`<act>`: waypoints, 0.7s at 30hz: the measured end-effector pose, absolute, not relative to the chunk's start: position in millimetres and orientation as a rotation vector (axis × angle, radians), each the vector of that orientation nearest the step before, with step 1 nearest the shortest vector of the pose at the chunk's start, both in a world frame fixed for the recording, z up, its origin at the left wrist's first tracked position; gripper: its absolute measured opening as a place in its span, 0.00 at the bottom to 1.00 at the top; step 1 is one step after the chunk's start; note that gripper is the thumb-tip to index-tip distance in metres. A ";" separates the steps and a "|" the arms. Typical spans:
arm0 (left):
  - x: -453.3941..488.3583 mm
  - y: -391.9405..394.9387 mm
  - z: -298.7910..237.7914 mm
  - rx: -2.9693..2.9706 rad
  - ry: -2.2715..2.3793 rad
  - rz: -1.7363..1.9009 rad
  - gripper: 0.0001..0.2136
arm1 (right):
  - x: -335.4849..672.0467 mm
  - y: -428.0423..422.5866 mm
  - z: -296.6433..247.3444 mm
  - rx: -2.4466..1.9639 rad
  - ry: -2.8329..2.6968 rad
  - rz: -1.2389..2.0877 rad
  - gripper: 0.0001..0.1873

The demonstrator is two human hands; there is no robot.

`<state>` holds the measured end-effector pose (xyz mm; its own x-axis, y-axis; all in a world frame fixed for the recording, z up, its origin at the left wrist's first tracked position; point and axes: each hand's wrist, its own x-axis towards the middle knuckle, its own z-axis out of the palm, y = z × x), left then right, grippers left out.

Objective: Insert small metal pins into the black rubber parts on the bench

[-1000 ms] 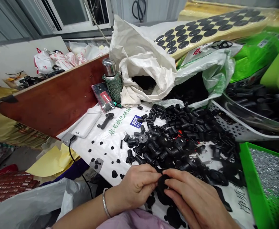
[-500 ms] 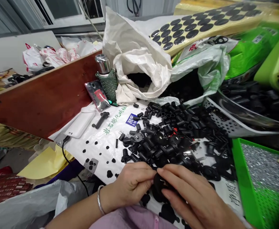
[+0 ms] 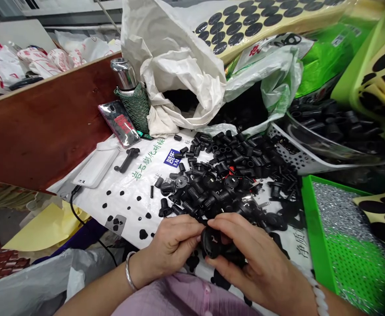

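Note:
Between my two hands, close to my body, is a round black plastic part (image 3: 211,242) with a small pale mark on its face. My left hand (image 3: 177,245) has its fingers closed in a pinch at the part's left edge; what its fingertips cover is hidden. The fingers of my right hand (image 3: 254,259) curve around the top and the lower right of the same part. Just beyond my hands spreads a heap of black plastic parts (image 3: 222,193), with short tubes, round caps and a few red bits among them.
A green tray (image 3: 317,237) of small silvery pieces stands at the right, near a white perforated basket (image 3: 307,153). Open white sacks (image 3: 179,74) rise at the back. A phone (image 3: 120,123), a netted flask (image 3: 131,101), a white power bank (image 3: 95,164) and a black handle (image 3: 126,160) lie left.
The camera view has shifted, so the surroundings sit farther left and higher. Both hands stay on the round black part, whose marked face now shows more fully; my right-hand fingers are spread wider.

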<state>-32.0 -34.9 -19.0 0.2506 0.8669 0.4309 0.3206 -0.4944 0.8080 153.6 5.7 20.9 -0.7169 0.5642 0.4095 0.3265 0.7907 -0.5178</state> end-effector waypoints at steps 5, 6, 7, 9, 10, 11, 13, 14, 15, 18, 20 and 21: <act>-30.1 -34.2 -21.1 1.961 1.120 1.235 0.09 | 154.6 3.4 12.5 -0.710 -2.374 0.579 0.18; -29.6 -33.8 -20.8 1.968 1.120 1.239 0.09 | 155.6 3.5 12.2 -0.710 -2.385 0.526 0.19; -29.1 -33.4 -20.5 1.977 1.116 1.246 0.09 | 156.8 3.7 12.3 -0.707 -2.402 0.462 0.20; -28.1 -32.4 -20.5 2.004 1.113 1.250 0.09 | 159.7 4.3 13.5 -0.677 -2.436 0.340 0.20; -27.7 -32.0 -21.0 2.023 1.114 1.248 0.09 | 160.9 4.8 14.3 -0.661 -2.446 0.295 0.19; -27.4 -31.6 -21.7 2.045 1.119 1.245 0.09 | 161.7 5.4 15.0 -0.650 -2.451 0.265 0.17; -27.6 -30.9 -23.4 2.085 1.129 1.237 0.10 | 162.0 7.1 16.0 -0.644 -2.438 0.222 0.13; -28.1 -30.6 -24.2 2.104 1.130 1.238 0.10 | 161.6 8.1 16.4 -0.643 -2.427 0.209 0.12; -28.6 -30.4 -24.7 2.121 1.130 1.240 0.10 | 160.9 9.1 16.7 -0.640 -2.415 0.199 0.11; -30.3 -30.1 -24.5 2.173 1.146 1.227 0.10 | 158.5 12.7 17.4 -0.594 -2.389 0.177 0.10; -30.8 -30.7 -22.6 2.222 1.173 1.191 0.10 | 157.8 14.9 17.2 -0.576 -2.397 0.180 0.10; -30.9 -31.3 -21.1 2.242 1.182 1.162 0.10 | 158.0 15.8 16.7 -0.573 -2.401 0.189 0.10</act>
